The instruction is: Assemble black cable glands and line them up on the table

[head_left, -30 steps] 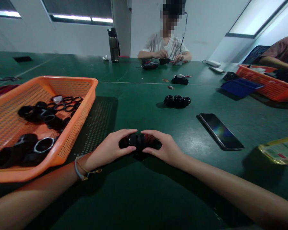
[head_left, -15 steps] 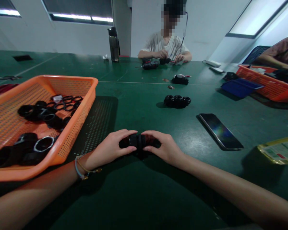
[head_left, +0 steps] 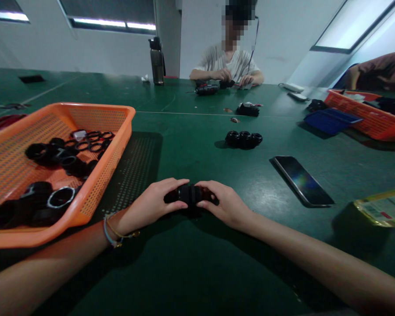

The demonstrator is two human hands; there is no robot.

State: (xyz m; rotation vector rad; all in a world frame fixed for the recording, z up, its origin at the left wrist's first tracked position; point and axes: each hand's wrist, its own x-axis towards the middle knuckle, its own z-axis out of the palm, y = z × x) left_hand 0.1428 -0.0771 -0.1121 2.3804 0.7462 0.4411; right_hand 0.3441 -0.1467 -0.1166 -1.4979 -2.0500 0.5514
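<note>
A black cylindrical fitting [head_left: 190, 194] lies crosswise between my two hands, low over the green table. My left hand [head_left: 158, 196] grips its left end, thumb below and fingers above. From the other side, my right hand [head_left: 225, 199] closes round the right end. A raised band shows at the fitting's middle; its ends are partly hidden by my fingers and in shadow. Left of my hands, an orange basket [head_left: 108, 184] holds several black tubular fittings [head_left: 74, 164] and black rings [head_left: 95, 137]. Beyond my hands stands a row of three joined black fittings [head_left: 244, 139].
A phone [head_left: 301, 180] lies to the right, with a yellow-edged package [head_left: 383, 206] nearer the edge. Farther back are a blue tray [head_left: 332, 119], a red-orange basket [head_left: 362, 115], a power drill [head_left: 206, 89] and a bottle [head_left: 157, 63]. A person [head_left: 227, 66] works across the green table [head_left: 191, 272].
My hands stay on the fitting, with the right fingers shifting slightly around its end. At the far right, the other person's arm has moved.
</note>
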